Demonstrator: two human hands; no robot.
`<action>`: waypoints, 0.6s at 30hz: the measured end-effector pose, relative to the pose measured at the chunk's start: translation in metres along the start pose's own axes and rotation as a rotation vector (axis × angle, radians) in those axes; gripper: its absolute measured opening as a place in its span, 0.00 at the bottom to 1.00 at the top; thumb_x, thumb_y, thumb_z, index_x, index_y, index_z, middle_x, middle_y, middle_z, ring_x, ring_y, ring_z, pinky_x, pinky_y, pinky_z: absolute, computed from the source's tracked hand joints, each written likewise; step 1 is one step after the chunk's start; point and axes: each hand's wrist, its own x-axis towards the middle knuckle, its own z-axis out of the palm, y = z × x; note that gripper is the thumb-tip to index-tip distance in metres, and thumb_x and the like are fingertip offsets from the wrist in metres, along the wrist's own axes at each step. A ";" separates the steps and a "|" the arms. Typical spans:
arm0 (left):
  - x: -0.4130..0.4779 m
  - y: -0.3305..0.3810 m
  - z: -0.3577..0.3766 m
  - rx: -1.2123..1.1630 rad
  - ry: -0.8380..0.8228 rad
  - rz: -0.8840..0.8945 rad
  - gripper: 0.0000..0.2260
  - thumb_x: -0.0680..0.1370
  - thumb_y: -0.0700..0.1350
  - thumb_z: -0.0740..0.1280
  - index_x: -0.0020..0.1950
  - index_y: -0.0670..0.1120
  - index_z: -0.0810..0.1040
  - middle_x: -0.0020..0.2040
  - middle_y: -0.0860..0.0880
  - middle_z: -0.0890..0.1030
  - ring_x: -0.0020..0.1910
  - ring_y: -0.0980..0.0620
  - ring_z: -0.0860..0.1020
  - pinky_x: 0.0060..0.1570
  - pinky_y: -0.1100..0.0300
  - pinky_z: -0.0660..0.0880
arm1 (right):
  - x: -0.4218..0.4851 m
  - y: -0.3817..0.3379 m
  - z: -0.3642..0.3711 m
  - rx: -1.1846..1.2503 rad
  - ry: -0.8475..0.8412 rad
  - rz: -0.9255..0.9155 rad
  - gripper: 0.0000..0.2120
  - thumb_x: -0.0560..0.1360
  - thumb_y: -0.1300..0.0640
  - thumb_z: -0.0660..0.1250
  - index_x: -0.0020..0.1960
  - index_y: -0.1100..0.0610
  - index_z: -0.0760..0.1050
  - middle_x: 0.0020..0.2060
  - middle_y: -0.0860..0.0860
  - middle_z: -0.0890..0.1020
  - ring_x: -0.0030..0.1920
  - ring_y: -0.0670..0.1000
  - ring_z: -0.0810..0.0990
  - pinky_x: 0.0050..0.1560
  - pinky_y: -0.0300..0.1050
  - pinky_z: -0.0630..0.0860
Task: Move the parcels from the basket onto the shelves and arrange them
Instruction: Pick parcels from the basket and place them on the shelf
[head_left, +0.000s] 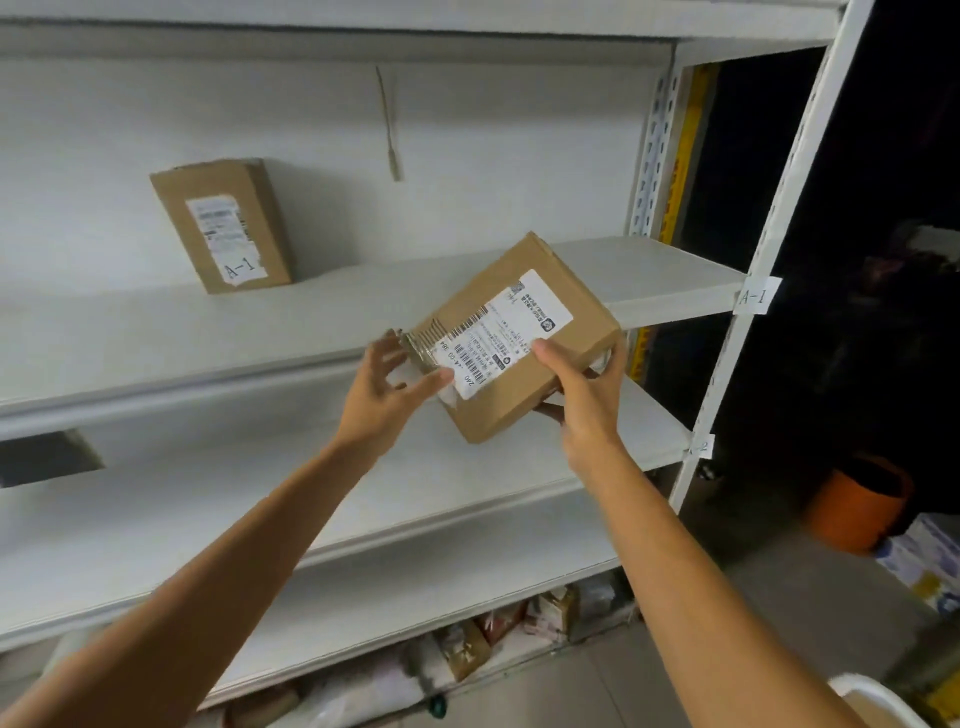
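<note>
I hold a brown cardboard parcel (524, 340) with a white shipping label in front of the white shelves, tilted, label facing me. My right hand (584, 395) grips its right edge, thumb on the label and fingers under the box. My left hand (387, 392) touches its left corner with the thumb, the other fingers spread and relaxed. Another brown parcel (223, 226), marked A-1, leans upright against the back wall on the upper shelf (649, 270). The basket is mostly out of sight.
A white shelf upright (748, 291) at the right carries tags A-1 and A-2. The lower shelf (467, 493) lies beneath the held box. Several parcels (483, 639) lie on the floor under the rack. An orange bucket (857, 501) stands at right; a white rim (878, 699) shows bottom right.
</note>
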 end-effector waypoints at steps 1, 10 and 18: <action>0.007 0.003 -0.008 0.051 0.023 0.018 0.39 0.65 0.46 0.80 0.70 0.47 0.64 0.71 0.47 0.69 0.66 0.50 0.71 0.61 0.56 0.71 | 0.002 0.001 0.003 -0.017 -0.008 -0.006 0.46 0.68 0.58 0.78 0.76 0.40 0.54 0.61 0.52 0.77 0.57 0.53 0.81 0.49 0.60 0.82; 0.057 0.043 -0.061 0.044 -0.470 0.057 0.26 0.69 0.40 0.75 0.66 0.52 0.75 0.57 0.48 0.83 0.54 0.47 0.82 0.45 0.57 0.80 | 0.018 -0.010 0.062 -0.167 -0.123 -0.155 0.39 0.66 0.60 0.80 0.68 0.48 0.61 0.61 0.54 0.77 0.50 0.46 0.84 0.43 0.45 0.82; 0.067 0.036 -0.090 -0.176 -0.280 0.086 0.21 0.72 0.37 0.73 0.64 0.44 0.76 0.57 0.45 0.82 0.55 0.44 0.81 0.48 0.51 0.80 | 0.029 -0.007 0.124 -0.364 -0.204 -0.319 0.24 0.67 0.49 0.78 0.59 0.48 0.71 0.58 0.50 0.81 0.55 0.51 0.83 0.52 0.54 0.82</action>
